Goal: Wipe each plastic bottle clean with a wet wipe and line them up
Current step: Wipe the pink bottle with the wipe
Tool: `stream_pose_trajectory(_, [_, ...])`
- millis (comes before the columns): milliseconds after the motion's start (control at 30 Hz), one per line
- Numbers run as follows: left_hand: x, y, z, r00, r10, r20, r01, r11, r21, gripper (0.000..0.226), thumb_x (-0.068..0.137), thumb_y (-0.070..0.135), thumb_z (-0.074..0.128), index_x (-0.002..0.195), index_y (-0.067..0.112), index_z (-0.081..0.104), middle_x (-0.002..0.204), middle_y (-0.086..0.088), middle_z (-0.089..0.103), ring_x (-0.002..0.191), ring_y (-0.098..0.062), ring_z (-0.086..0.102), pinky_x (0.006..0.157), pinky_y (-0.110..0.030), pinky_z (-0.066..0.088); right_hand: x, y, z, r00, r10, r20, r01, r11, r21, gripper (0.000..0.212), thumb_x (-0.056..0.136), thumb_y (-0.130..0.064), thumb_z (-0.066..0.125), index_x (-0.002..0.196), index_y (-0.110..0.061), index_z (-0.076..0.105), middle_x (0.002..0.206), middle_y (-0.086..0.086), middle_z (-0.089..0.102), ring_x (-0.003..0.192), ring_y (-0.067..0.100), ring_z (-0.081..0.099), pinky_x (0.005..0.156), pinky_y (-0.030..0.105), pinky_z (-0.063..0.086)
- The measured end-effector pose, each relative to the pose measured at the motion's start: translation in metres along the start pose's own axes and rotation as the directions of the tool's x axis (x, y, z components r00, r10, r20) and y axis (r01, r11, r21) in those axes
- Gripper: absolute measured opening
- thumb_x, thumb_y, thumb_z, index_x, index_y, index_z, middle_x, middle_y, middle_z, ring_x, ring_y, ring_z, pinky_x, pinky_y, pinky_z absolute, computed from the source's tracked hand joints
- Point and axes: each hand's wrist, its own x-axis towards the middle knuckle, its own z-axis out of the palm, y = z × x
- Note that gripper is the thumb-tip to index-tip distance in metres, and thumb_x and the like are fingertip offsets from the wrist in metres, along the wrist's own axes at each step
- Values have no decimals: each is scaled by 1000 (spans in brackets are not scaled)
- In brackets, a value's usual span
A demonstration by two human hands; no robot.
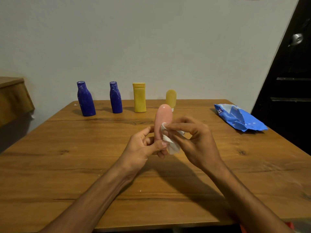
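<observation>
My left hand point(144, 145) grips the lower end of a pink plastic bottle point(163, 118), held upright above the wooden table point(84, 165). My right hand point(193, 140) pinches a white wet wipe point(170, 143) and presses it against the bottle's right side. Along the table's far edge stand two blue bottles point(85, 100) point(115, 98), a yellow bottle point(139, 98) and a smaller pale yellow bottle point(171, 98) partly hidden behind the pink one.
A blue wet wipe pack point(239, 117) lies at the table's right side. A dark door point(289, 81) stands at the right, and a wooden ledge point(13, 95) juts out at the left. The wall rises just behind the bottles.
</observation>
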Motion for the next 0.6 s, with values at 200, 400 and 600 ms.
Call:
stream_pose_trajectory(200, [-1,-1,1,1000,17,20,-19,995,94,45,80,8,68,122,17,55,89,-8,74,75,-18,67,70,-30,57,1,0,-3,995,-91,-31,88,993,-74,21,81,-17,69,102,-13,72,98,0,65,90,6,59,70,14,51])
stream_pose_trajectory(400, [3,-7,-2,999,22,-47,-13,983,184,43,88,-3,64,126,15,55,92,-9,74,74,-19,67,69,-33,56,0,-3,3,962,-165,216,201,966,-162,22,85,-21,64,104,-14,73,97,-1,62,87,6,56,69,16,48])
stream_pose_trajectory(600, [2,-7,3,999,29,-43,-18,969,247,39,87,5,67,117,28,56,95,-5,73,78,-17,70,70,-30,59,-1,0,2,989,-126,82,144,949,-280,27,86,-26,60,108,-15,71,106,2,60,91,18,57,67,32,53])
